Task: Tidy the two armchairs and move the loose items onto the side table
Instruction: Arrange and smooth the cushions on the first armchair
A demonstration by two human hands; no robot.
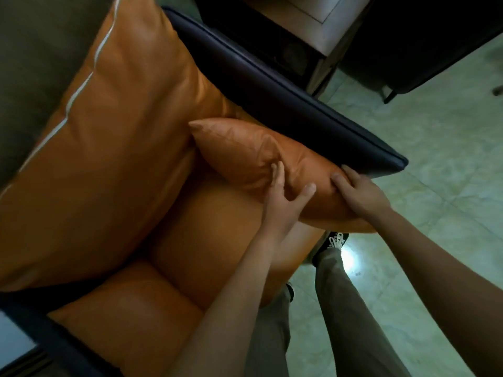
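The step in hand looks like the tidying of the first armchair (272,85), namely setting its small pillow (245,151) in place. The pillow lies at the centre of the frame, tilted, with its long side against the dark armrest that runs from top centre down to the right and its lower edge on the seat cushion (212,227). The left hand (283,197) lies flat on the pillow's face, fingers stretched out and thumb held apart, pressing into the leather. The right hand (359,191) has its fingers curled round the pillow's near end, just beside the tip of the armrest. The next move, I judge, calls for both hands to lift or slide the pillow toward the big back cushion (109,131) at upper left and stand it upright there, the right hand bearing the weight while the left steadies and smooths. By count: one small pillow, one back cushion, one seat cushion, two dark armrests (the second at the lower left corner), and two hands. One wooden piece at top centre is likely the side table (313,20). One shoe (333,244) shows below the pillow. A dark shape (422,50) at upper right may be the second armchair; I cannot tell. No loose items show on the seat.
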